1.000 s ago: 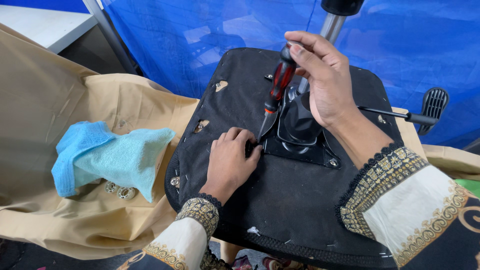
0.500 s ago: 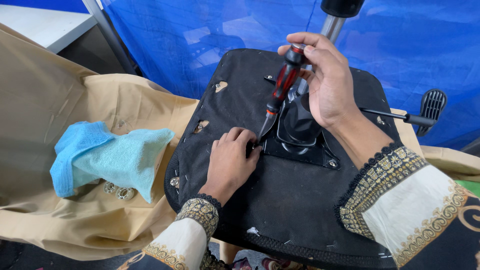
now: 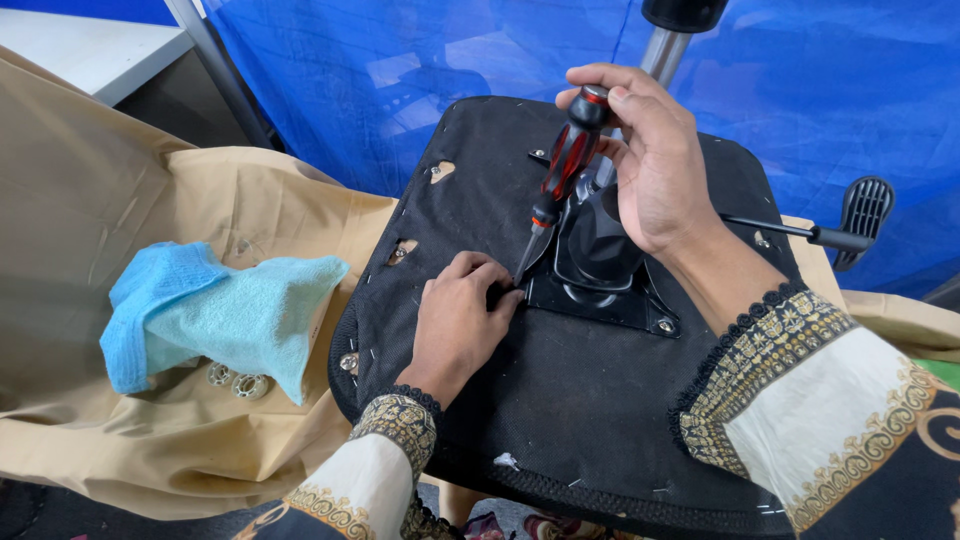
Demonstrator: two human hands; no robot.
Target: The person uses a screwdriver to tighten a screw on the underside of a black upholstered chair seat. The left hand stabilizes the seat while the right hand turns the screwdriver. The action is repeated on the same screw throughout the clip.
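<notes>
At the front-left corner of the black mounting plate, screwdriver tip down beside the steadying fingers.

The right hand, closed round the red-and-black screwdriver, has slid up to cap the handle since a second ago, as if pressing to turn; the left hand, curled and holding nothing, rests unmoved on the upturned seat base beside that plate, with a blue cloth well left.
</notes>
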